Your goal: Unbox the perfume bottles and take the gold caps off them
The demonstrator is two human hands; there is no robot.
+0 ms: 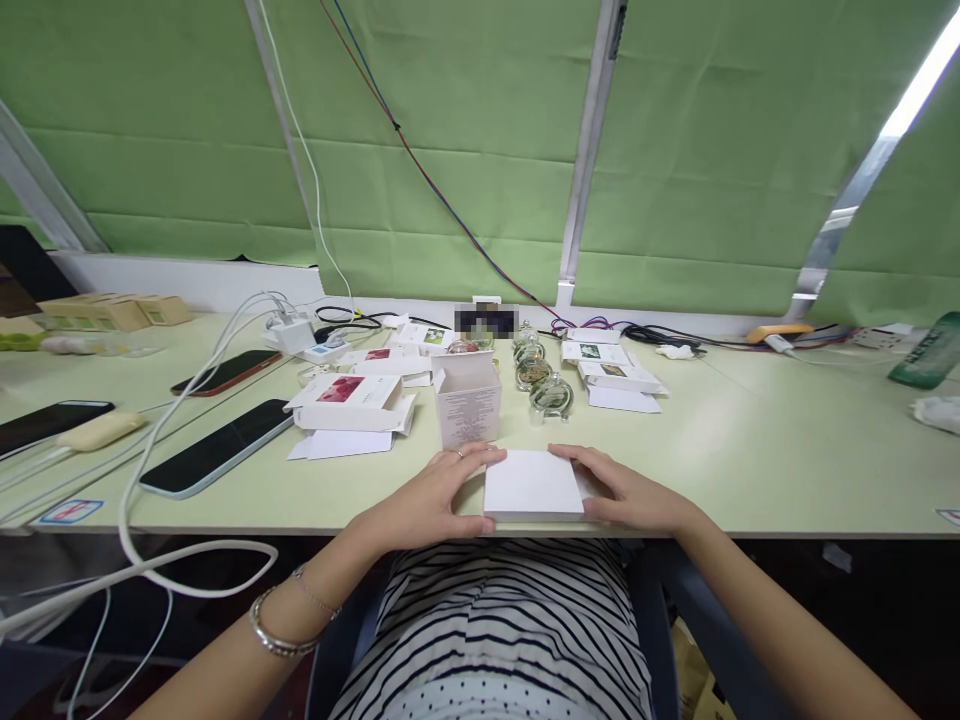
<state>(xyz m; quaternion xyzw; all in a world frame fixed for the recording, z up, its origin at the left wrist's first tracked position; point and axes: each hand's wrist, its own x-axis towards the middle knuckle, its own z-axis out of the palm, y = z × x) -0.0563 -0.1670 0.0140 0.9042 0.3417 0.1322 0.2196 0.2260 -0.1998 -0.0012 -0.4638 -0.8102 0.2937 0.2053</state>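
Observation:
A flat white block [532, 482], plain on top, lies at the table's front edge; whether it is a box or a stack of cards I cannot tell. My left hand [454, 495] grips its left side, thumb at the near corner and fingers at the far one. On the opposite side my right hand [626, 492] holds it the same way. Just behind the left fingertips stands an open white carton [469, 405] with small print, its flap up. Several round glass jars with metal clasps [551, 397] stand in a row beyond the block.
Flattened printed cartons [352, 400] lie left of centre, and more cartons [615, 375] lie right of the jars. Phones [217, 448] and looping white cables [139, 480] cover the left side. A green bottle [930, 350] stands far right. Black cables [660, 337] run along the back.

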